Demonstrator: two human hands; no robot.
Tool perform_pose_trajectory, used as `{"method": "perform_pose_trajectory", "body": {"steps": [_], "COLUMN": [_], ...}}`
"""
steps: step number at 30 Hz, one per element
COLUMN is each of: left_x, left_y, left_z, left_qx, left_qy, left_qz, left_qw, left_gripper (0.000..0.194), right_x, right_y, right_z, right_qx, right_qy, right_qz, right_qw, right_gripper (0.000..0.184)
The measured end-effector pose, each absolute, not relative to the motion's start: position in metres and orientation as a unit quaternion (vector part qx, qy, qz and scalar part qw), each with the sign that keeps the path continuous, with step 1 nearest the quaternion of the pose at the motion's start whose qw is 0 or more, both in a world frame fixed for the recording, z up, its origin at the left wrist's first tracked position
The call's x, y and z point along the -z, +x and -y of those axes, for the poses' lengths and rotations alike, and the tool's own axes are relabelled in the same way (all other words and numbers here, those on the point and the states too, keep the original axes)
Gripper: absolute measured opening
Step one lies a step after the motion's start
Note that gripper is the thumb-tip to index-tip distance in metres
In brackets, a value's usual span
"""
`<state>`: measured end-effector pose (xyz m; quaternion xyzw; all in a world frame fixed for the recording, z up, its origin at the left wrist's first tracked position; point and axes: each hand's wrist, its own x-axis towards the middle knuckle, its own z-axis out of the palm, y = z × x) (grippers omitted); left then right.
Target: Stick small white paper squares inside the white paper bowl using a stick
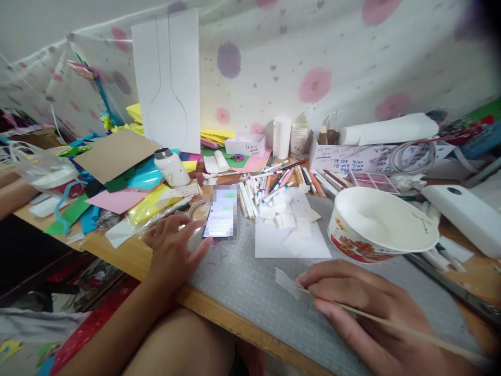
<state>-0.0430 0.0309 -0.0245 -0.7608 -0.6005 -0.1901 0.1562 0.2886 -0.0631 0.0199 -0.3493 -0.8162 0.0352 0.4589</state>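
Observation:
My left hand (174, 245) rests at the left of the phone (219, 222), fingers spread, with the index finger and thumb at the phone's near left corner. The phone lies face up with its screen lit, showing a keyboard; part of it is blurred out. Between thumb and fingers, my right hand (352, 303) pinches a thin wooden stick (385, 319) that runs back past the palm. At the stick's tip is a small piece of white paper (287, 283), just above the grey cutting mat (250, 292). Several torn white paper pieces (295, 230) lie on a white sheet beyond.
A large paper bowl (383, 222) stands right of the sheet. Marker pens (270, 183) are heaped behind it. A white bottle (171, 167) and coloured papers (117, 201) crowd the left. Another person's arm (15, 193) reaches in at far left.

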Motion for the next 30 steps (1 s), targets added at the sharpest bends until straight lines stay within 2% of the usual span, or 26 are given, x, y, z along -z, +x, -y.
{"method": "perform_pose_trajectory", "body": {"steps": [22, 30], "left_x": [0.025, 0.025], "left_y": [-0.016, -0.029], "left_z": [-0.041, -0.036], "left_qx": [0.139, 0.165], "left_qy": [-0.826, -0.791], "left_qz": [0.534, 0.576], "left_qw": [0.113, 0.125], "left_gripper": [0.041, 0.042], "right_x": [-0.019, -0.020], "right_y": [0.285, 0.286], "right_z": [0.062, 0.063], "right_qx": [-0.039, -0.031], "right_qy": [-0.355, -0.356], "right_qz": [0.814, 0.811], "right_qw": [0.458, 0.463], "right_gripper": [0.016, 0.019]}}
